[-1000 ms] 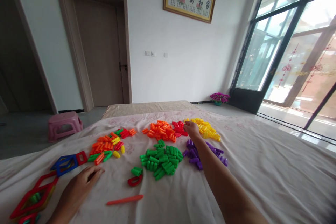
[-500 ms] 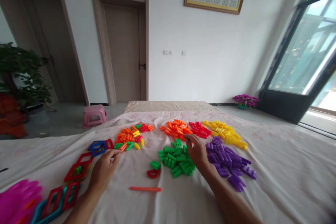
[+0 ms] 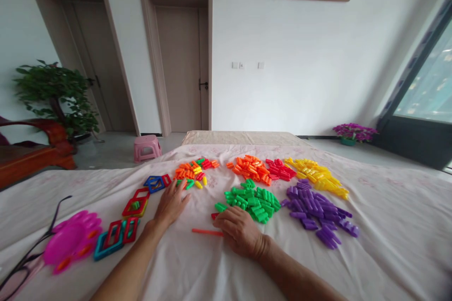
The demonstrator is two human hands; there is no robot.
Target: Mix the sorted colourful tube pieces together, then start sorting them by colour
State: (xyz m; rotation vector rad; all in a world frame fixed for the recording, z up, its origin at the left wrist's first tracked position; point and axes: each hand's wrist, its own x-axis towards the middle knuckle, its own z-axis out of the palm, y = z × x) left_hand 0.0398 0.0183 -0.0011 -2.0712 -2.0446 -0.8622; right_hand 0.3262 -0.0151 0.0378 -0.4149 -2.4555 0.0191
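Observation:
Plastic pieces lie sorted by colour on a cloth-covered table: orange point(image 3: 251, 169), red point(image 3: 280, 170), yellow point(image 3: 319, 175), green point(image 3: 259, 201) and purple point(image 3: 316, 211). My left hand point(image 3: 173, 202) has its fingers apart at the near edge of a mixed-colour pile point(image 3: 189, 171). Over the near left side of the green pile is my right hand point(image 3: 238, 230), its fingers bent down; their tips, and anything under them, are hidden. It partly covers a red piece point(image 3: 214, 216) and the end of an orange stick point(image 3: 206, 232).
Left of my left arm lie magnetic frames point(image 3: 113, 240), a pink toy dish point(image 3: 72, 240) and dark glasses point(image 3: 38, 244). Beyond the table point(image 3: 395, 197) stand a pink stool point(image 3: 147, 147), a leafy plant point(image 3: 58, 94) and a pot of purple flowers point(image 3: 355, 132).
The view has turned left. My right hand has moved from beside the orange pile, back toward me and left, over the red piece. My left hand has moved slightly right, its fingers now spread.

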